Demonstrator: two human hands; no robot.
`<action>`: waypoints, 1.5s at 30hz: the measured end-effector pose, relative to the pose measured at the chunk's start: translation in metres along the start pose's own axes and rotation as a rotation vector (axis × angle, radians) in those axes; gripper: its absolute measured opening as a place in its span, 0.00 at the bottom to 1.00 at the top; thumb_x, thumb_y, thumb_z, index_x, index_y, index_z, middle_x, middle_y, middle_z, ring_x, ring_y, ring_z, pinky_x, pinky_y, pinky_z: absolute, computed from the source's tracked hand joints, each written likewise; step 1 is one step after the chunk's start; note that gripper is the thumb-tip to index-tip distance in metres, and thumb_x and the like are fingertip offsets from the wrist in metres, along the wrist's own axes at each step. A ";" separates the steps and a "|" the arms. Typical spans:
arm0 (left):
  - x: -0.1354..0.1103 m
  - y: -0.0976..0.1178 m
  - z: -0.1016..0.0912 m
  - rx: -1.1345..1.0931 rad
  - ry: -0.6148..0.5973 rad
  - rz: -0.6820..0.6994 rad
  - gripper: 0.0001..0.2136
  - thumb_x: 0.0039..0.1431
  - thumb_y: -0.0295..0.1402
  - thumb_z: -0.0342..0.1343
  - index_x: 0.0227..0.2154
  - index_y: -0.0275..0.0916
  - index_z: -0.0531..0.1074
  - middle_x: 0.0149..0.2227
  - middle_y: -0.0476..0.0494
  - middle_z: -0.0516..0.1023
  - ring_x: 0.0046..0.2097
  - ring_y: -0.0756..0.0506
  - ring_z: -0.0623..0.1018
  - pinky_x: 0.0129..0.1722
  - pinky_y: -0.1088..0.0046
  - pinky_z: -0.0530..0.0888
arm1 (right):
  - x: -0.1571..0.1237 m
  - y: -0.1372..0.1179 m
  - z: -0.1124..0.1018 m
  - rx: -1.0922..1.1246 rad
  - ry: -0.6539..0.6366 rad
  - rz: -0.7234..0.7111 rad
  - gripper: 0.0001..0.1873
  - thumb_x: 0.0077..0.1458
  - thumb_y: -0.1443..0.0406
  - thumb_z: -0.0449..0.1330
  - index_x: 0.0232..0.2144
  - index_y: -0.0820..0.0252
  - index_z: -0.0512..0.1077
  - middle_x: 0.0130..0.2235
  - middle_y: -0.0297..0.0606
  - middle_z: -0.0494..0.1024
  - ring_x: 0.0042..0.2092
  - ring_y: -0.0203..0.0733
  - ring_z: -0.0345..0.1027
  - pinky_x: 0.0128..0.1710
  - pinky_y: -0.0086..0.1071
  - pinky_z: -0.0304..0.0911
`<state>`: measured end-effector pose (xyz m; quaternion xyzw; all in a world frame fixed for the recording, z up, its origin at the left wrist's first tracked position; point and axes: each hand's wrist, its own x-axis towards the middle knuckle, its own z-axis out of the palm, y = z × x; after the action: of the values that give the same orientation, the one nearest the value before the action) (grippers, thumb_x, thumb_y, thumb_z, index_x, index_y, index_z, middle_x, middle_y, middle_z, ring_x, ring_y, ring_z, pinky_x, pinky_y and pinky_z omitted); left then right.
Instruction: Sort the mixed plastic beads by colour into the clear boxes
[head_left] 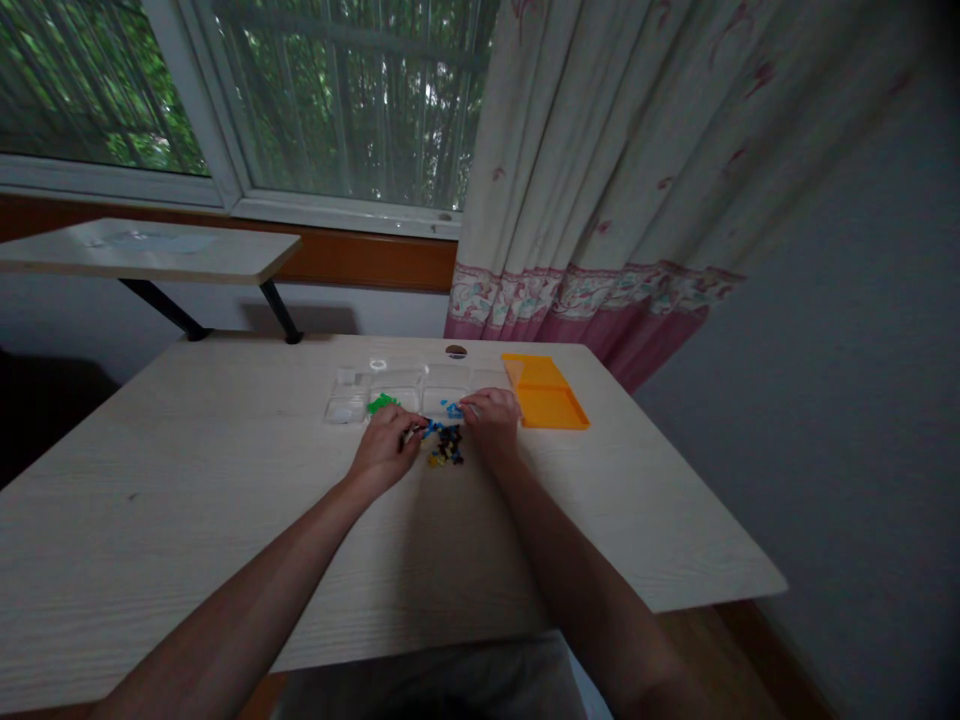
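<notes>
A small heap of tiny black, blue and yellow plastic pieces [450, 446] lies on the table between my hands. At the heap's left side is my left hand [384, 448], thumb and fingers pinched together; what they hold is too small to make out. My right hand [491, 418] reaches to the front of a clear divided tray [397, 381], its fingertips closed beside some blue pieces [451, 408]. Whatever is in those fingertips cannot be made out. Green pieces [383, 402] sit in a left-hand compartment of the tray, just beyond my left hand.
An open orange plastic case [551, 392] lies right of the tray. Behind it is a round dark grommet [455, 351] in the pale wooden table [247, 520]. A raised shelf [150, 248] on black legs stands at the back left. A curtain [585, 200] hangs behind the table.
</notes>
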<state>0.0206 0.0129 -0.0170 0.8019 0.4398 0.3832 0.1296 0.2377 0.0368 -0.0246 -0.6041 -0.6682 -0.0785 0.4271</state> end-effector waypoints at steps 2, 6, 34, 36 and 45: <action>-0.001 0.002 0.000 0.047 -0.021 0.015 0.08 0.61 0.33 0.57 0.41 0.41 0.76 0.38 0.43 0.72 0.44 0.42 0.72 0.46 0.63 0.70 | 0.000 -0.001 0.001 -0.006 -0.010 0.001 0.02 0.55 0.63 0.67 0.30 0.52 0.79 0.36 0.32 0.78 0.44 0.41 0.63 0.48 0.36 0.51; -0.002 0.003 0.001 0.200 -0.058 0.035 0.11 0.58 0.40 0.60 0.42 0.41 0.76 0.39 0.42 0.73 0.45 0.39 0.71 0.46 0.59 0.69 | 0.000 -0.002 0.002 -0.016 -0.018 -0.017 0.01 0.56 0.64 0.66 0.32 0.52 0.79 0.37 0.33 0.78 0.45 0.41 0.63 0.47 0.36 0.52; -0.002 0.011 0.000 0.321 -0.143 0.112 0.05 0.63 0.34 0.54 0.36 0.39 0.73 0.39 0.40 0.70 0.44 0.39 0.69 0.45 0.59 0.67 | -0.002 -0.001 0.005 0.030 0.002 -0.040 0.08 0.62 0.62 0.59 0.33 0.54 0.78 0.36 0.36 0.78 0.43 0.42 0.63 0.47 0.38 0.54; -0.003 0.014 0.000 0.348 -0.138 0.123 0.06 0.64 0.33 0.53 0.36 0.39 0.73 0.39 0.39 0.70 0.44 0.39 0.69 0.45 0.59 0.67 | -0.002 -0.001 0.005 0.028 0.001 -0.040 0.08 0.62 0.62 0.59 0.33 0.54 0.78 0.36 0.36 0.79 0.43 0.42 0.64 0.46 0.38 0.54; -0.004 0.013 0.003 0.381 -0.114 0.118 0.05 0.64 0.33 0.53 0.36 0.38 0.71 0.39 0.39 0.70 0.44 0.38 0.69 0.45 0.59 0.67 | 0.000 -0.008 0.000 0.087 -0.046 -0.059 0.07 0.62 0.63 0.60 0.34 0.54 0.78 0.36 0.37 0.79 0.44 0.42 0.66 0.46 0.37 0.56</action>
<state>0.0291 0.0031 -0.0138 0.8567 0.4483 0.2543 -0.0224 0.2309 0.0350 -0.0209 -0.5666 -0.6982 -0.0480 0.4349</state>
